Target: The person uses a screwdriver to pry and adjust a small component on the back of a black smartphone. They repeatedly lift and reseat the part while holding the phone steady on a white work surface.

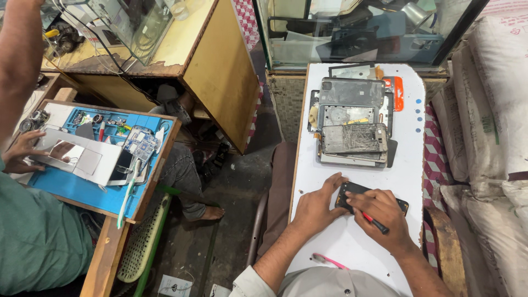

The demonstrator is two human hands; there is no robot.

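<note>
Our left hand (318, 204) grips the black phone (355, 193) w/ fingers on its left end; right hand (382, 212) lies over it, clenching a red-handled tool (375, 222).

2 hands (319, 206) – 1 phone (357, 192) – 1 screwdriver (377, 223)
</note>
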